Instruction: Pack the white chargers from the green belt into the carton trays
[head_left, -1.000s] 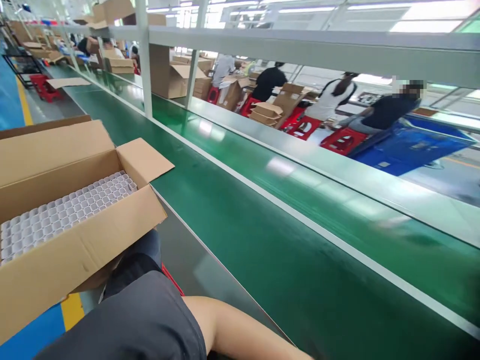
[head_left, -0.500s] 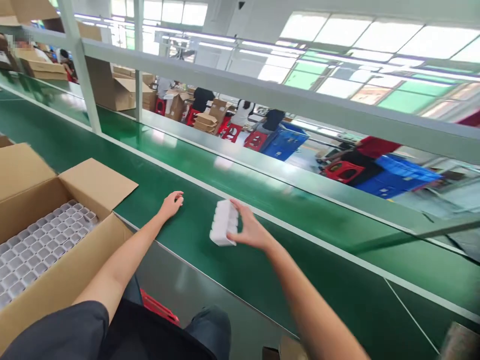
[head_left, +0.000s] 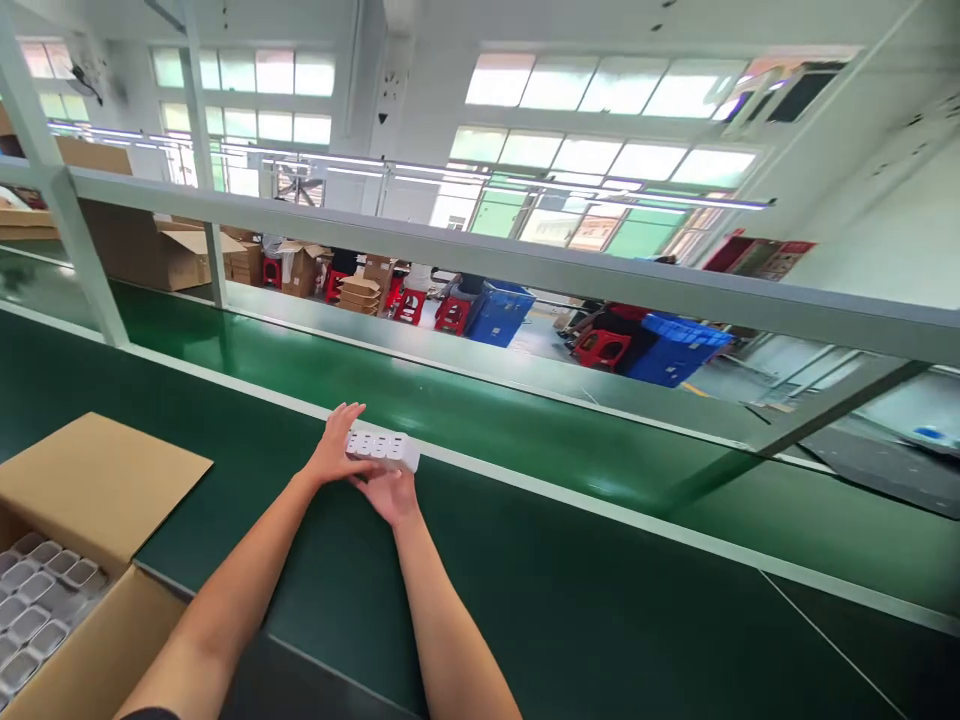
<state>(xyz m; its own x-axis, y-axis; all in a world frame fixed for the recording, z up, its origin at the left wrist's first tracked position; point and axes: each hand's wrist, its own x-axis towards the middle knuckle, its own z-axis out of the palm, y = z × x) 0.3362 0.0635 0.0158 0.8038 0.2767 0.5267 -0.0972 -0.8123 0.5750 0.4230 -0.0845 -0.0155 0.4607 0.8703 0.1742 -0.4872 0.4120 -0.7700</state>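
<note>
Both hands hold a short row of white charger blocks (head_left: 384, 450), set side by side, above the green belt. Small dark port-like slots show on the face toward me. My left hand (head_left: 336, 452) is closed round the left end, fingers up behind it and thumb along the near side. From below and in front, my right hand (head_left: 390, 492) grips the same row, its fingers partly hidden under it. An open cardboard box (head_left: 105, 480) stands at the lower left, with rows of clear-rimmed, pale rounded-square pieces (head_left: 34, 620) inside.
The green conveyor belt (head_left: 600, 600) runs across in front of me, with a pale rail (head_left: 540, 490) along its far side. Beyond lies a second green surface (head_left: 465, 410). A grey frame post (head_left: 82, 250) and crossbar (head_left: 450, 245) stand ahead. Blue bins (head_left: 501, 315) are farther off.
My left hand has come over to the white row and taken hold of it beside my right hand. The row is turned so its slotted face shows. My view has shifted right and up.
</note>
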